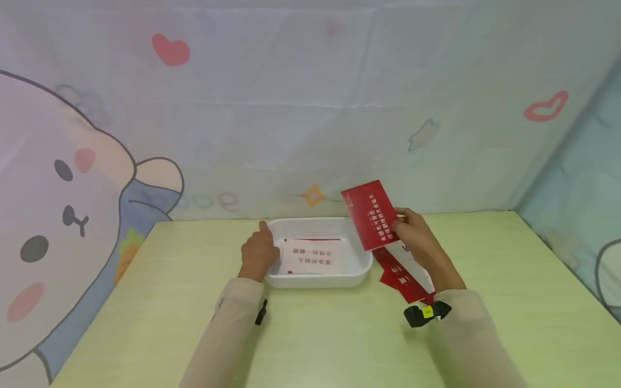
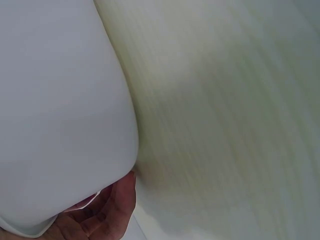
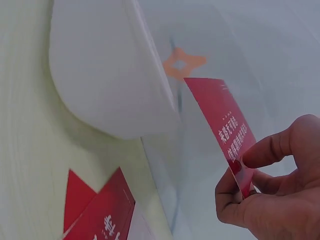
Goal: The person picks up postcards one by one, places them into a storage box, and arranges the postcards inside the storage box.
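A red printed card (image 1: 370, 215) is held up, tilted, near the right end of the white plastic tray (image 1: 310, 281), clear of the table. The person's right hand (image 1: 417, 237) pinches it at one edge, thumb on the printed face and fingers behind. It looks light and thin, stiff enough to stand out flat from that one-sided grip; the face is probably smooth and a little slippery, and hard squeezing could crease it. An edge pinch clear of the corners seems the right hold. Just beside the tray, more red and white cards (image 1: 402, 277) lie overlapped, below the right hand. Inside the tray lies a white card (image 1: 310, 257), red showing along its far edge. The left hand (image 1: 260, 253) grips the tray's left end, fingers curled against it. Both rest on a pale wood-grain table (image 1: 320, 334).
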### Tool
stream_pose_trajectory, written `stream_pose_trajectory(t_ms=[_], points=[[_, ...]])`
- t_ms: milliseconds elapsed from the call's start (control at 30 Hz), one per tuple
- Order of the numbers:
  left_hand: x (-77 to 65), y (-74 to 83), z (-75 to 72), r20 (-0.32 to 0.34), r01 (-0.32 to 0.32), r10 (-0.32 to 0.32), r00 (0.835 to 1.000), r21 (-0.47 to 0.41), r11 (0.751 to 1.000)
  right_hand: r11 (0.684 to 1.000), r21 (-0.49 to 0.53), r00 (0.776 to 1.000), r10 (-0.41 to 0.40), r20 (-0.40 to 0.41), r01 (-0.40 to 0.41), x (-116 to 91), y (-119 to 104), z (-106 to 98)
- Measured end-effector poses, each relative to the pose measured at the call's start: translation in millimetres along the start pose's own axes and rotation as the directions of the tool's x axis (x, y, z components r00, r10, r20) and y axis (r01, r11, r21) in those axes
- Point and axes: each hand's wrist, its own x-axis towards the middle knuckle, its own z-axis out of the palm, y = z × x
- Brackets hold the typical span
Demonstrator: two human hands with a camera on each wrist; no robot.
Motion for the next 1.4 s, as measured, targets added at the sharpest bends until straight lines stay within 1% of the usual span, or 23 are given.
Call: stream_pose_trajectory(t_ms=[133, 267, 500, 633, 767, 900, 1167, 1400], points=[[1.1, -3.2, 0.9, -0.007, 0.0, 0.0, 1.0, -0.003, 1.0, 0.999, 0.034, 1.0, -0.008, 0.024, 0.007, 2.1, 0.6, 6.2], [3.0, -5.1, 2.0, -0.023, 0.002, -0.002, 1.0, -0.001, 1.0, 0.999, 0.046, 0.999, -0.017, 0.048, 0.015, 3.3, 0.7, 12.2], [1.9, -7.2, 5.7, -0.024, -0.004, 0.004, 1.0, -0.006, 1.0, 0.997, 0.077, 0.998, 0.009, 0.064, -0.014, 3.4, -0.4, 21.1], [3.3, -8.4, 4.8, -0.038, -0.005, 0.005, 0.999, -0.001, 1.0, 0.995, 0.099, 0.997, -0.009, 0.076, 0.001, 4.5, -1.0, 27.3], [4.6, -8.5, 3.4, -0.029, -0.011, 0.011, 1.0, -0.003, 1.0, 0.997, 0.081, 0.997, -0.016, 0.073, 0.01, 5.0, -2.7, 31.7], [5.7, -8.0, 4.1, -0.02, -0.005, 0.005, 1.0, -0.008, 1.0, 0.997, 0.077, 0.996, -0.018, 0.089, 0.011, 3.4, -5.5, 34.9], [4.7, -8.7, 4.0, -0.032, -0.001, 0.001, 0.999, -0.006, 1.0, 0.999, 0.044, 0.995, -0.027, 0.092, 0.023, -0.1, -7.4, 42.1], [5.4, -12.0, 4.8, -0.045, 0.018, -0.018, 0.999, -0.003, 1.0, 0.997, -0.046, 0.997, -0.065, 0.041, 0.067, -1.6, -8.7, 52.1]])
